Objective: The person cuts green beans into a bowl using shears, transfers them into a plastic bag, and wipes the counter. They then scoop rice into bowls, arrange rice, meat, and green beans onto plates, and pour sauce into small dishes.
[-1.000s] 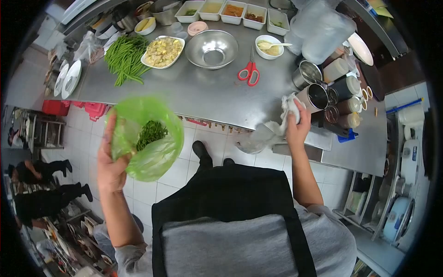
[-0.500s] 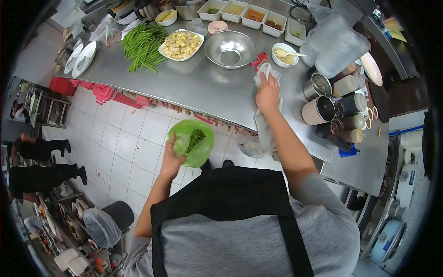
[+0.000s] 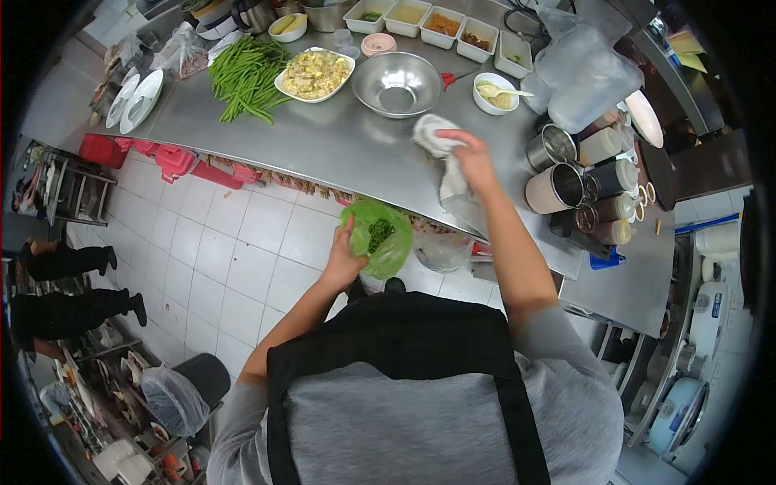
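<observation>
The left hand point(image 3: 344, 255) grasps a green plastic bag point(image 3: 394, 257) of chopped greens point(image 3: 380, 234) by the desk point(image 3: 323, 145)'s near edge, while the right hand point(image 3: 474, 160) grips a white cloth point(image 3: 434, 136) on top.

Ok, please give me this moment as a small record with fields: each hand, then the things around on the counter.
left hand: holds a green bag
bag contents: chopped greens
right hand: holds a white cloth over the steel counter
beyond the cloth: steel bowl
beside that bowl: red scissors, partly visible
left of that bowl: dish of yellowish food, then green beans
</observation>
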`<move>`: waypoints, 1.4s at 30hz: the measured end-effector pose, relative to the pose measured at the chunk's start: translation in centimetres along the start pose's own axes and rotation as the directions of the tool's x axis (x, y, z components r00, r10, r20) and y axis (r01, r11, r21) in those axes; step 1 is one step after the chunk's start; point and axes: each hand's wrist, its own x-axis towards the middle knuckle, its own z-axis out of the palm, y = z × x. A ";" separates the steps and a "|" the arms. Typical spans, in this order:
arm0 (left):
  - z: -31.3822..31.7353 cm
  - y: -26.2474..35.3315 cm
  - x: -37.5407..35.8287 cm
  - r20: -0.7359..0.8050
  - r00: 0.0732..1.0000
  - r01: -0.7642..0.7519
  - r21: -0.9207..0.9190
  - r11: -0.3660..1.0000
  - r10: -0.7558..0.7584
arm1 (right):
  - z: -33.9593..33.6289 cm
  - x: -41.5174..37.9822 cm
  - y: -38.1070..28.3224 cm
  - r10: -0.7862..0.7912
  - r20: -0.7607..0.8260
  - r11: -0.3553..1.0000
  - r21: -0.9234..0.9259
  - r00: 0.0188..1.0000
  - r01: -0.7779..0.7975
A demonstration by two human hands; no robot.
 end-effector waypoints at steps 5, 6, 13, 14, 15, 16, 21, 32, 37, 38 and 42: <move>0.5 1.2 0.0 -0.034 0.999 0.035 0.010 0.999 -0.035 | -5.3 -8.3 -1.5 0.068 -0.338 0.880 -0.423 0.939 -0.216; 0.6 1.0 0.1 -0.053 0.998 0.033 -0.014 0.999 -0.034 | -4.9 -10.6 -0.3 0.157 -0.372 0.801 -0.494 0.915 -0.338; 0.8 0.4 0.9 -0.124 0.992 -0.027 -0.007 1.000 0.026 | 6.3 -11.5 -0.5 -0.113 -0.340 0.614 -0.763 0.934 -0.204; 0.8 0.6 0.9 -0.137 0.990 -0.020 -0.020 1.000 0.018 | 6.6 -9.7 -0.2 -0.138 -0.324 0.619 -0.766 0.936 -0.175; 0.6 0.8 1.0 -0.151 0.988 -0.014 -0.031 0.999 0.009 | 6.5 -7.9 0.0 -0.136 -0.262 0.661 -0.742 0.955 -0.109; 0.3 0.9 1.0 -0.160 0.987 0.010 -0.026 1.000 -0.014 | 6.4 -6.1 0.3 -0.140 -0.197 0.702 -0.710 0.970 -0.043; -0.6 0.5 2.1 -0.212 0.968 0.118 -0.085 0.989 -0.134 | 9.4 -3.3 -0.1 -0.195 0.108 0.849 -0.479 0.975 0.223; -4.1 0.0 0.9 -0.184 0.967 0.072 -0.470 0.880 -0.177 | 6.0 -6.7 -3.9 -0.129 -0.330 0.981 -0.180 0.935 0.072; -5.0 0.1 0.5 -0.154 0.970 0.088 -0.497 0.863 -0.187 | -1.1 -7.6 0.9 0.011 -0.572 0.616 -0.642 0.820 -0.457; -5.2 -0.2 0.5 -0.161 0.969 0.089 -0.484 0.870 -0.189 | -0.4 -7.3 1.6 0.024 -0.587 0.529 -0.680 0.809 -0.509; -6.8 -1.9 1.1 -0.223 0.958 0.076 -0.414 0.907 -0.182 | 5.0 -5.7 1.2 0.015 -0.419 0.621 -0.708 0.908 -0.337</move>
